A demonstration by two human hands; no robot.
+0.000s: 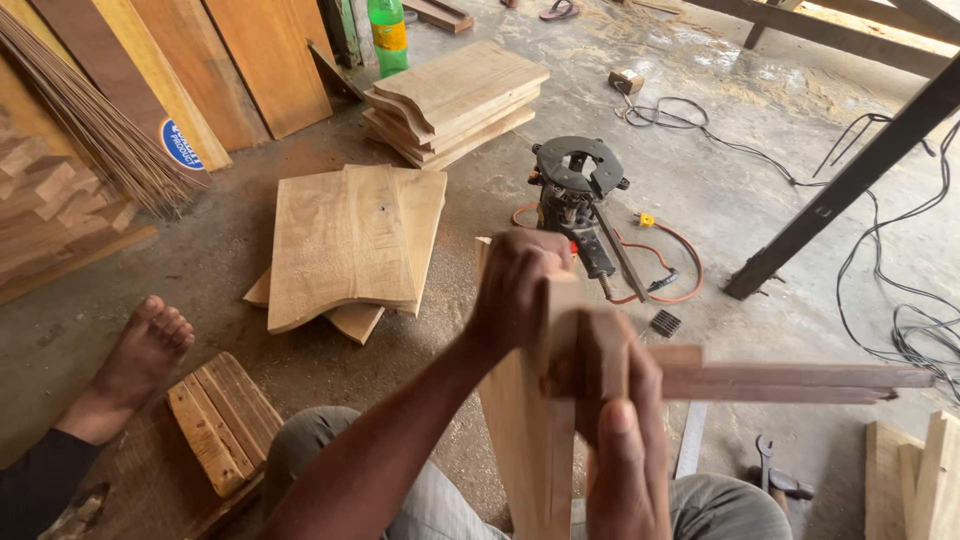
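1. The left hand (pixel 515 290) was closed around the top edge of an upright wooden board (pixel 530 440), which stood between the person's knees, low in the middle of the view.
2. The right hand (pixel 615 420) was wrapped around a long wooden strip (pixel 790 381), pressing it against the board's upper part; the strip ran out level towards the right.
3. On the concrete floor (pixel 730 200) just beyond the hands sat a black router (pixel 572 195) turned base-up, with an orange cable (pixel 680 250) looped beside it.
4. A loose pile of shaped boards (pixel 350 245) lay on the floor to the left of the router, and a neater stack of shaped boards (pixel 455 100) lay farther back.
5. A green bottle (pixel 387 35) stood near the back wall by the leaning planks (pixel 240 60).
6. A bare foot (pixel 135 365) rested beside a small slatted wooden stool (pixel 222 420) at the lower left.
7. Black cables (pixel 900 290) trailed over the floor on the right.
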